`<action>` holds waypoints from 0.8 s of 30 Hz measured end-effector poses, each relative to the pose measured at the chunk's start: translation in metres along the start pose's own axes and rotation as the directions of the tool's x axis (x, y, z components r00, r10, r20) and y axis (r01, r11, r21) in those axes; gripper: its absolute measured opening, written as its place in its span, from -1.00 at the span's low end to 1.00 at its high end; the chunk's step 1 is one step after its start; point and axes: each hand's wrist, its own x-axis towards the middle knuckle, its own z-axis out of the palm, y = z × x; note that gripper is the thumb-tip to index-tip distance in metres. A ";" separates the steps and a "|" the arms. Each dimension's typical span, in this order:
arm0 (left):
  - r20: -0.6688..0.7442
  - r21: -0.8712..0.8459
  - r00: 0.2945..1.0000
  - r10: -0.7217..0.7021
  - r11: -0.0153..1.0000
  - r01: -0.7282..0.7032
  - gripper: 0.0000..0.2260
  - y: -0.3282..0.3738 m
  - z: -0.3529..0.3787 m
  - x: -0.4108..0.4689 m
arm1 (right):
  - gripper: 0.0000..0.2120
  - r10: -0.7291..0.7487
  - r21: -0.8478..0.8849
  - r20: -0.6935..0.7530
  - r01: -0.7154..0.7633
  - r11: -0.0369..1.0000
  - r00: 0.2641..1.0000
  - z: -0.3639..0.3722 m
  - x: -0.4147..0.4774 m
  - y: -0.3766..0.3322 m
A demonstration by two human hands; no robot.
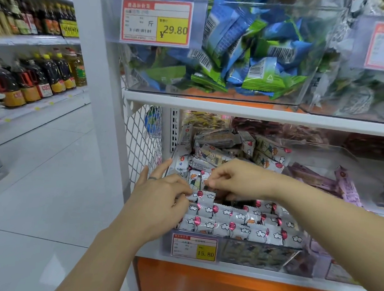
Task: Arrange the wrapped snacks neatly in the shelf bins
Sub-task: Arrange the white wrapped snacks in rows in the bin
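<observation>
Wrapped snacks (237, 227), grey w/ white clouds and red balloons, lie in tidy overlapping rows across the front of the lower bin (258, 253), at about 5 o'clock in view. Toward 12 o'clock from the rows, more of the same sort sit in a loose heap at the back.

L hand (160, 202) is at the bin's 9 o'clock edge: thumb and curled fingers pinch the end snack (202, 196) of the rear tidy row, index finger stretched out toward 1 o'clock (a ring (152, 178) shows on one finger). R hand (236, 179) reaches in from 3 o'clock, fingertips bunched together and pinching the edge of an upright snack (204, 177) just behind that row. The two hands are near each other, not touching.

A 15.80 price tag (195, 248) is clipped to the bin's front. Purple packets (345, 188) fill the next bin at 3 o'clock. Up at 12 o'clock, the upper bin (262, 5) holds blue and green packets (248, 47), w/ a 29.80 tag (156, 21). White mesh panel (142, 137) closes the shelf side at 9 o'clock; further that way, bottles (33, 79) line another shelf over pale floor (38, 181).
</observation>
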 end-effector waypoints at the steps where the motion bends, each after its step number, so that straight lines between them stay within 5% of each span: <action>1: -0.011 -0.003 1.000 0.000 1.000 0.000 -0.50 0.001 -0.001 0.000 | -0.82 -0.011 -0.068 -0.042 0.008 0.998 0.999 -0.008 -0.007 0.002; 9: -0.100 -0.065 0.993 0.060 0.996 -0.067 -0.69 0.013 -0.001 0.006 | -0.84 -0.015 -0.358 -0.263 -0.083 0.930 0.965 -0.035 -0.068 0.046; 16: -0.175 -0.148 0.982 0.070 0.984 -0.097 -0.71 0.036 0.003 0.011 | -0.80 -0.115 -0.511 -0.523 -0.203 0.835 0.845 -0.010 -0.075 0.072; 20: -0.160 -0.218 0.985 0.063 0.971 -0.097 -0.71 0.057 0.001 0.017 | -0.98 -0.060 -0.267 -0.667 -0.164 0.950 0.743 -0.004 -0.073 0.075; 24: -0.048 -0.249 0.999 -0.001 0.968 -0.011 -0.71 0.077 0.007 0.029 | -0.71 0.073 0.072 -0.809 -0.026 0.997 0.583 -0.004 -0.066 0.071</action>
